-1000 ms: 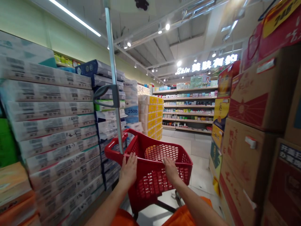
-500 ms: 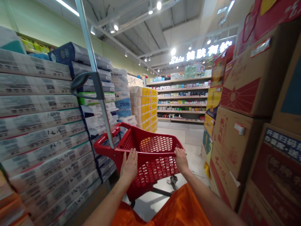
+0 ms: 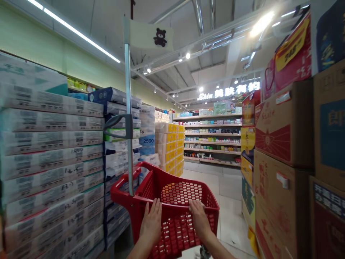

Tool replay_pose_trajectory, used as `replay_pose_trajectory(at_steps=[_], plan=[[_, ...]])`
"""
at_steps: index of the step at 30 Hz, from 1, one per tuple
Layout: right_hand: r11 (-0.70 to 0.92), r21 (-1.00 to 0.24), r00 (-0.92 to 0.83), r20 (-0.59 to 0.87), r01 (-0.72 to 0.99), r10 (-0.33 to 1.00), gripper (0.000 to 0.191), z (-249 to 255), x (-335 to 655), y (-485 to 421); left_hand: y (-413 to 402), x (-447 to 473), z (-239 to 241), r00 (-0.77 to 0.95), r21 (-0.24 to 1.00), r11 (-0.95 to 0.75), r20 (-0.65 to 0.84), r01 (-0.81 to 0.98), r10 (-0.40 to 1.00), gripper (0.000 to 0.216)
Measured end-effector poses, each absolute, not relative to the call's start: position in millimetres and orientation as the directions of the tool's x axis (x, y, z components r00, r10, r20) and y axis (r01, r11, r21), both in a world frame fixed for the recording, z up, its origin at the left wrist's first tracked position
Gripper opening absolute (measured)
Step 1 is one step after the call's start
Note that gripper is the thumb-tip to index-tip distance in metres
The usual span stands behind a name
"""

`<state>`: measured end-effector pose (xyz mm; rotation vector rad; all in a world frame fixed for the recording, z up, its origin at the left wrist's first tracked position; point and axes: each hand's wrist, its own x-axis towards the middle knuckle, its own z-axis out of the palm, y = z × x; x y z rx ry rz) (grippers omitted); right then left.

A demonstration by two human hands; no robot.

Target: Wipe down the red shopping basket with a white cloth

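Note:
A red plastic shopping cart (image 3: 176, 230) with perforated walls stands sideways in front of me, its handle end to the left. My left hand (image 3: 151, 221) lies on the near side rim with its fingers stretched out flat, the thumb apart. Farther right on the same rim, my right hand (image 3: 199, 217) has its fingers bent over the edge. A metal pole (image 3: 128, 90) rises from the cart's handle end and carries a grey loop grip (image 3: 118, 126) and a pale flag (image 3: 151, 34) with a bear on it. The visible part of the basket holds nothing I can make out.
Stacked tissue packs (image 3: 54, 158) wall the left side, with yellow-and-white packs (image 3: 171, 147) farther on. Cardboard boxes (image 3: 283, 154) pile up along the right. Pale tiled floor (image 3: 229, 205) leads to shelves of small goods (image 3: 212, 140) at the back.
My view has tilted up, bringing the flag into sight and taking the orange cloth out of it. The right hand has slid left along the rim, closer to the left hand.

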<state>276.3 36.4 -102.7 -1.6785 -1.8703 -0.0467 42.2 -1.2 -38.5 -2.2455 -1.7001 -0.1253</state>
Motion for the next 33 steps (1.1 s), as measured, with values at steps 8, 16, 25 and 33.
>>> replay_pose_trajectory(at_steps=[8,16,25,33], plan=[[0.108,-0.371,0.111,0.523,0.922,0.845,0.046,-115.1,262.3,49.4,2.7,12.0,-40.6,0.271,-0.147,-0.238,0.284,0.960,0.920,0.071],[0.575,-0.212,-0.282,0.707,0.790,0.648,0.067,-104.4,160.6,58.1,-9.1,-11.1,-32.2,0.235,-0.115,-0.205,0.456,0.972,0.858,0.070],[0.602,-0.338,-0.137,0.785,0.723,0.605,0.051,-100.0,148.0,54.9,-15.9,-60.6,-17.7,0.021,-0.040,0.000,0.529,0.999,0.848,0.068],[0.870,-0.176,-0.149,0.951,0.460,0.271,0.048,40.0,41.2,37.3,-16.7,-78.1,-13.5,0.098,-0.133,-0.034,0.511,0.991,0.854,0.069]])
